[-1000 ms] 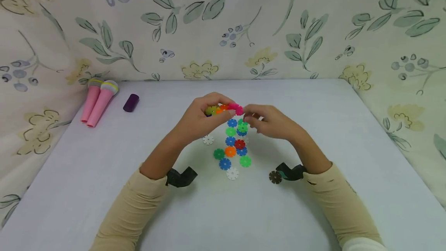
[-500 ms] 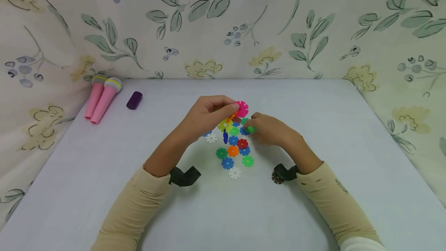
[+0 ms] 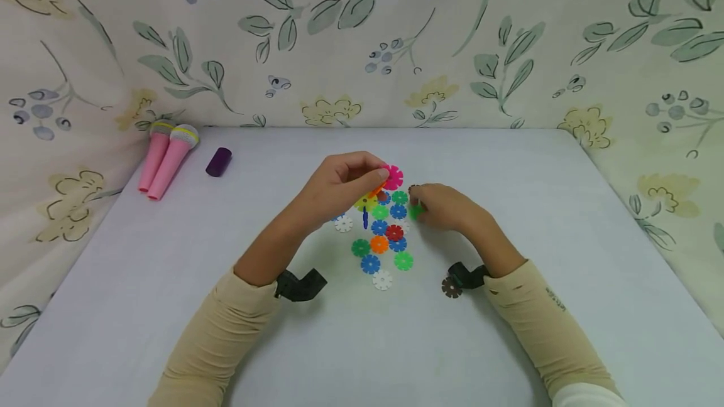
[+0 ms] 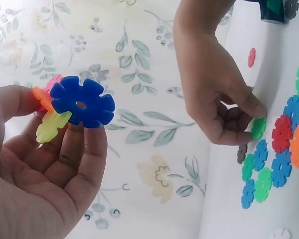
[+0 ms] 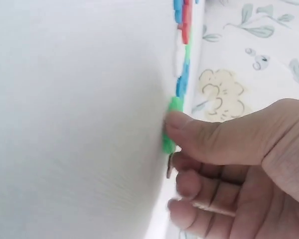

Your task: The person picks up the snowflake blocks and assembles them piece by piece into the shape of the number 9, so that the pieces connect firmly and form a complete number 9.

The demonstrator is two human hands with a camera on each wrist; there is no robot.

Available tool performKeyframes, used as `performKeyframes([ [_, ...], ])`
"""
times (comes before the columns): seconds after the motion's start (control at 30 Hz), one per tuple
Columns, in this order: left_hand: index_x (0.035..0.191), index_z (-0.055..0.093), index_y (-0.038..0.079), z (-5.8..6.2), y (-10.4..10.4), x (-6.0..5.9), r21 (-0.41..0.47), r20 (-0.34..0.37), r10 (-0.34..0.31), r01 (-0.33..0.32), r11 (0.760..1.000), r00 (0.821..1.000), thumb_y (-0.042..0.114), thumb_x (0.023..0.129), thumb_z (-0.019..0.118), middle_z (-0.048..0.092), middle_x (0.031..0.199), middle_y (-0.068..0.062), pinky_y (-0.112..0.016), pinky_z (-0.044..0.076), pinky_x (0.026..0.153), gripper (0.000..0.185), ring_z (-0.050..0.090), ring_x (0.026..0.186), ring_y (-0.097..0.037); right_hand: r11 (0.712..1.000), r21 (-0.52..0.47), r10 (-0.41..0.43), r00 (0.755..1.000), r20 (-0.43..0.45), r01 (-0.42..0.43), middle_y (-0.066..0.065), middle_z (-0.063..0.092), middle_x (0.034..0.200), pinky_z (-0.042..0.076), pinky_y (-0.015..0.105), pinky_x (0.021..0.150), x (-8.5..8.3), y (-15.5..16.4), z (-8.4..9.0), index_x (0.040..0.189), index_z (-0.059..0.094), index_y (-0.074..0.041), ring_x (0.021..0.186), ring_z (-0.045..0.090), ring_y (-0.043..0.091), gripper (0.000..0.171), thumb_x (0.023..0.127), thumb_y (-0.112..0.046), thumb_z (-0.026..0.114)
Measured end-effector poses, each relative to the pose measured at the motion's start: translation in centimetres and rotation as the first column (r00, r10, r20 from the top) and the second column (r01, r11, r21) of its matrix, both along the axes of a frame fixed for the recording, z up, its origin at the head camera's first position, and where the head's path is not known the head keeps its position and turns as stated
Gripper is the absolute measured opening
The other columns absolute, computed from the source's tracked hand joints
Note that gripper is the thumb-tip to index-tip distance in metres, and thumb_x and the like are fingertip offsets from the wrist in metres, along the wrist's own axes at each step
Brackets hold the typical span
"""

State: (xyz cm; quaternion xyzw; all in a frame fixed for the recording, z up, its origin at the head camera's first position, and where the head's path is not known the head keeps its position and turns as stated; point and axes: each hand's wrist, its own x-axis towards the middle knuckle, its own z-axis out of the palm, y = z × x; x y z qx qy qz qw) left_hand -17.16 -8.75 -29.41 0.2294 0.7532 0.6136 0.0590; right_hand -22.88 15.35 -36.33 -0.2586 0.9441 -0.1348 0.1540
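My left hand (image 3: pixel 334 190) pinches a small linked group of plastic notched discs between thumb and fingers. It has a pink disc (image 3: pixel 396 176), an orange disc (image 4: pixel 42 99), a yellow disc (image 4: pixel 52 125) and a dark blue disc (image 4: pixel 92 92). My right hand (image 3: pixel 449 207) is low at the right side of the loose discs. Its thumb and index finger pinch a green disc (image 4: pixel 259 128) close to the tabletop, with the other fingers curled. A brown disc (image 5: pixel 170 166) lies just beyond those fingertips, partly hidden.
Loose discs lie in a cluster below the hands, including a red one (image 3: pixel 389 230), an orange one (image 3: pixel 375 245) and a white one (image 3: pixel 378 281). A dark brown disc (image 3: pixel 447 292) sits near the right wrist. Pink microphones (image 3: pixel 170 168) and a dark purple cylinder (image 3: pixel 219 162) stand back left.
My right hand has left the linked discs, dropped to the cluster and drawn a green disc slightly rightward. My left hand has turned the linked discs, so the pink one faces the head camera.
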Motion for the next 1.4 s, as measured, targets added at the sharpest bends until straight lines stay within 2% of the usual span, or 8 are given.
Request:
performKeyframes([
  [0.13, 0.113, 0.071, 0.005, -0.2, 0.0, -0.2, -0.015, -0.009, -0.005, 0.005, 1.000, 1.000, 0.017, 0.101, 0.062, 0.069, 0.102, -0.005, -0.034, 0.056, 0.080, 0.019, 0.064, 0.094, -0.022, 0.998, -0.066, 0.022, 1.000, 0.016, -0.021, 0.007, 0.059, 0.086, 0.052, 0.038, 0.076, 0.0, 0.6, 0.7, 0.105, 0.060, -0.003, 0.082, 0.056, 0.024, 0.020, 0.089, -0.004, 0.073],
  [0.23, 0.113, 0.070, 0.005, -0.2, 0.0, -0.3, -0.026, -0.019, -0.001, 0.001, 1.000, 1.000, 0.017, 0.101, 0.060, 0.069, 0.102, -0.005, -0.034, 0.056, 0.080, 0.019, 0.066, 0.092, -0.022, 0.964, -0.264, 0.034, 0.999, 0.022, -0.027, 0.008, 0.067, 0.089, 0.055, 0.038, 0.074, 0.5, 0.7, 1.8, 0.106, 0.059, -0.003, 0.080, 0.063, 0.024, 0.013, 0.095, -0.003, 0.066],
  [0.3, 0.114, 0.069, 0.005, -0.2, 0.0, -0.3, -0.036, -0.035, 0.004, -0.005, 0.999, 0.999, 0.017, 0.102, 0.060, 0.068, 0.103, -0.005, -0.035, 0.056, 0.082, 0.019, 0.066, 0.092, -0.021, 0.889, -0.456, 0.052, 0.998, 0.036, -0.029, 0.012, 0.070, 0.091, 0.057, 0.039, 0.073, 0.9, 0.7, 2.7, 0.111, 0.059, -0.002, 0.079, 0.066, 0.029, 0.013, 0.098, -0.003, 0.061],
  [0.5, 0.115, 0.068, 0.005, -0.3, 0.2, -0.4, -0.071, -0.129, 0.053, -0.063, 0.995, 0.990, 0.016, 0.101, 0.061, 0.068, 0.103, -0.007, -0.035, 0.056, 0.080, 0.018, 0.065, 0.092, -0.018, 0.549, -0.834, 0.174, 0.968, 0.183, 0.059, 0.018, 0.062, 0.078, 0.056, 0.036, 0.062, 2.7, 0.7, 5.2, 0.126, 0.052, -0.003, 0.067, 0.059, 0.033, 0.023, 0.103, -0.008, 0.054],
  [0.57, 0.114, 0.068, 0.006, -0.4, 0.3, -0.4, -0.079, -0.160, 0.073, -0.086, 0.993, 0.985, 0.016, 0.101, 0.062, 0.068, 0.102, -0.005, -0.034, 0.056, 0.079, 0.017, 0.065, 0.091, -0.017, 0.479, -0.874, 0.219, 0.953, 0.208, 0.080, 0.019, 0.059, 0.075, 0.055, 0.035, 0.060, 3.2, 0.7, 5.7, 0.126, 0.050, -0.002, 0.066, 0.056, 0.031, 0.023, 0.103, -0.007, 0.051],
  [0.67, 0.113, 0.068, 0.006, -0.6, 0.5, -0.3, -0.090, -0.218, 0.077, -0.099, 0.991, 0.973, 0.015, 0.100, 0.063, 0.069, 0.101, -0.001, -0.032, 0.056, 0.081, 0.016, 0.066, 0.091, -0.014, 0.422, -0.903, 0.271, 0.940, 0.208, 0.079, 0.019, 0.057, 0.071, 0.054, 0.034, 0.056, 3.7, 0.6, 6.1, 0.122, 0.050, 0.003, 0.064, 0.055, 0.029, 0.020, 0.102, -0.003, 0.049],
  [1.0, 0.107, 0.067, 0.005, -0.6, 0.8, 0.2, -0.148, -0.440, -0.006, -0.067, 0.987, 0.898, 0.005, 0.099, 0.063, 0.069, 0.099, 0.000, -0.031, 0.054, 0.082, 0.010, 0.063, 0.090, -0.011, 0.439, -0.896, 0.311, 0.923, 0.224, 0.070, 0.017, 0.060, 0.070, 0.051, 0.028, 0.048, 4.4, 0.4, 6.7, 0.117, 0.054, 0.002, 0.054, 0.054, 0.026, 0.017, 0.100, 0.002, 0.051],
  [1.4, 0.099, 0.067, 0.005, -0.9, 1.3, 0.4, -0.237, -0.500, -0.063, -0.067, 0.969, 0.864, -0.005, 0.097, 0.061, 0.067, 0.093, 0.000, -0.026, 0.054, 0.076, 0.012, 0.060, 0.084, -0.011, 0.477, -0.873, 0.365, 0.880, 0.303, 0.102, 0.016, 0.061, 0.068, 0.047, 0.028, 0.043, 4.3, 0.4, 6.3, 0.107, 0.042, 0.006, 0.047, 0.050, 0.024, 0.012, 0.101, 0.003, 0.052],
])
